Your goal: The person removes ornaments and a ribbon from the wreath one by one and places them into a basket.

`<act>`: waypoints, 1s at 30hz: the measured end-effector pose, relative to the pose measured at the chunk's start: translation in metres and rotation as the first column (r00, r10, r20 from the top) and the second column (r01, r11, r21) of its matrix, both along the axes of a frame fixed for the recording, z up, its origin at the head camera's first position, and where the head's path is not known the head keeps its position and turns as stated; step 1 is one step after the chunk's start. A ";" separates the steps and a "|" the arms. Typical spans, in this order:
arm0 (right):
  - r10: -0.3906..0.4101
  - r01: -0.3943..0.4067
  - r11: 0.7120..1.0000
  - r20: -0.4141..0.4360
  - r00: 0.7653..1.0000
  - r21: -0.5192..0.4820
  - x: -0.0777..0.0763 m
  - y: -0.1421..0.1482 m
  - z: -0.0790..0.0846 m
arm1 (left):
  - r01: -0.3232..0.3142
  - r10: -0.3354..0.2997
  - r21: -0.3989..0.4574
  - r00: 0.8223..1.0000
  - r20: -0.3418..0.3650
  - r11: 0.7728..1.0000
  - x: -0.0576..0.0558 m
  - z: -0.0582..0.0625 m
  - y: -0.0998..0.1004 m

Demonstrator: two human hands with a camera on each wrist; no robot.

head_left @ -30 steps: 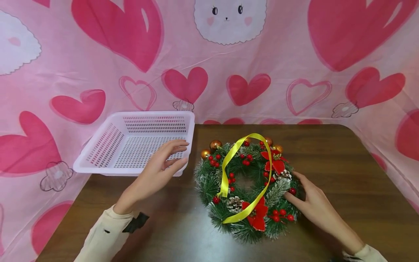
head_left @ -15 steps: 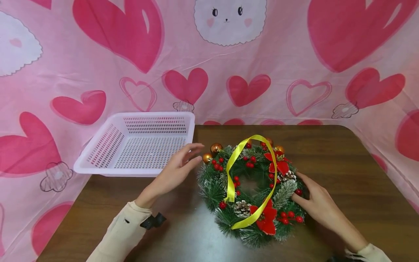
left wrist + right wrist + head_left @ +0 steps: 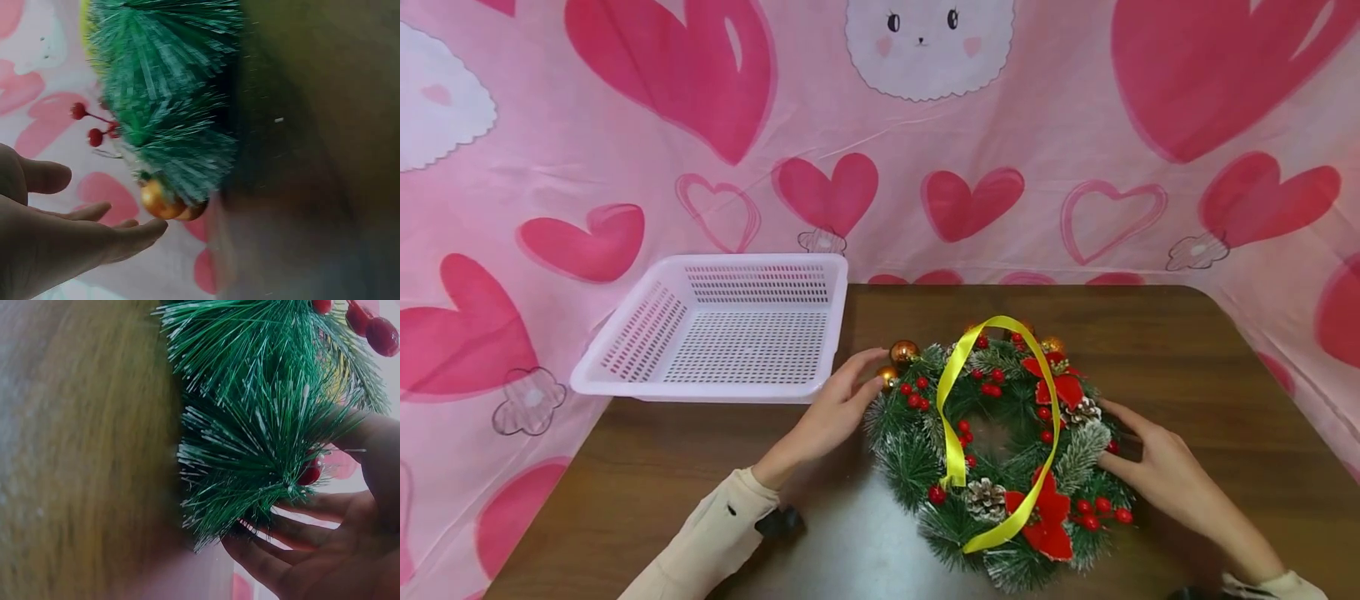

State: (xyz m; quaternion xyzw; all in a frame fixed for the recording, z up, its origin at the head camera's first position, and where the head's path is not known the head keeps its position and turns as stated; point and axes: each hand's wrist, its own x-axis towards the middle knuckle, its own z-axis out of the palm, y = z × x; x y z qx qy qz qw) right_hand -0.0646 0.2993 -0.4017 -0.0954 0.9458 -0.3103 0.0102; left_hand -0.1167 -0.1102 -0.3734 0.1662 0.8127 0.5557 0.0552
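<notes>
A green Christmas wreath (image 3: 910, 467) with red berries, pinecones, red poinsettias and gold baubles lies on the table. A yellow ribbon (image 3: 953, 417) loops over its top. My right hand (image 3: 1172, 475) grips the wreath's right edge, thumb on the upper side; in the right wrist view its fingers (image 3: 262, 559) reach around the outer needles. At the upper left edge, my left hand (image 3: 831, 417) is beside the gold baubles (image 3: 904, 352), its fingers loosely extended. In the left wrist view a fingertip comes close to a gold bauble (image 3: 161, 199); contact cannot be told.
A white perforated plastic basket (image 3: 700, 390) stands at the back left of the dark wooden table (image 3: 1210, 367), with nothing in it. Behind the table hangs a pink cloth (image 3: 895, 133) printed with hearts.
The wreath has shifted right and toward me along with my right hand. My left hand has moved right from over the basket's front rim to the wreath's left edge.
</notes>
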 end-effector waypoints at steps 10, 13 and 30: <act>0.005 -0.005 1.000 0.015 1.000 -0.026 -0.002 0.004 -0.002 | -0.057 0.011 0.210 0.977 0.213 0.976 -0.013 -0.022 0.000; 0.003 -0.003 1.000 0.012 1.000 -0.028 -0.002 0.005 -0.003 | -0.085 0.004 0.267 0.957 0.290 0.960 -0.014 -0.025 0.001; -0.017 0.019 0.999 0.052 0.999 -0.034 -0.002 0.010 -0.008 | -0.170 0.017 0.313 0.899 0.437 0.934 -0.019 -0.035 0.004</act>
